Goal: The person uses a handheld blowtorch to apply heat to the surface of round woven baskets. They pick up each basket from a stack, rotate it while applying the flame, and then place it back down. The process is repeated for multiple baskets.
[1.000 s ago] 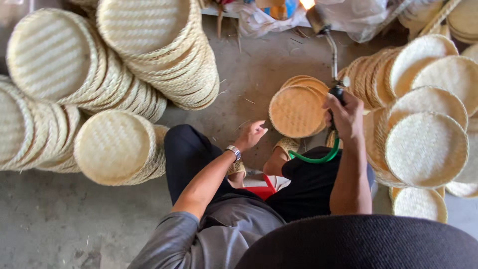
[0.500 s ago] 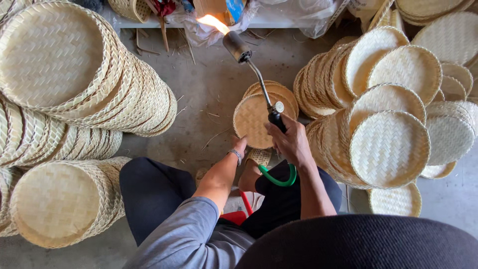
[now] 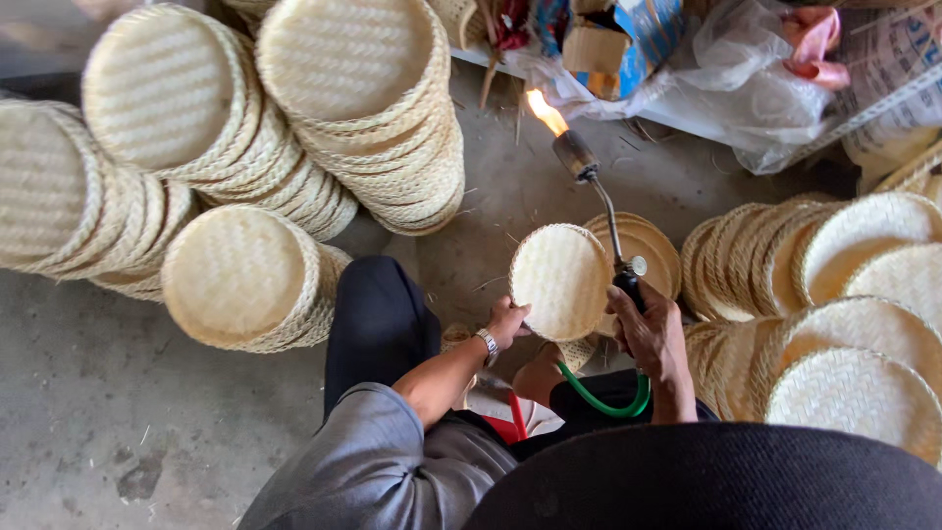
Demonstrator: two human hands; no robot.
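Head view: your left hand [image 3: 507, 321] pinches the round woven tray [image 3: 561, 281] at its seven o'clock rim, tilted up over the floor stack [image 3: 655, 250]. Your right hand [image 3: 650, 329] is clenched round the torch [image 3: 599, 196], flame at twelve o'clock; sweep it lightly, never lingering.

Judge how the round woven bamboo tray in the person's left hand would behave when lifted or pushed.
The round woven bamboo tray probably feels light: the left hand holds it by one edge. It looks fairly stiff, standing upright without sagging. Set on its rim, it might roll.
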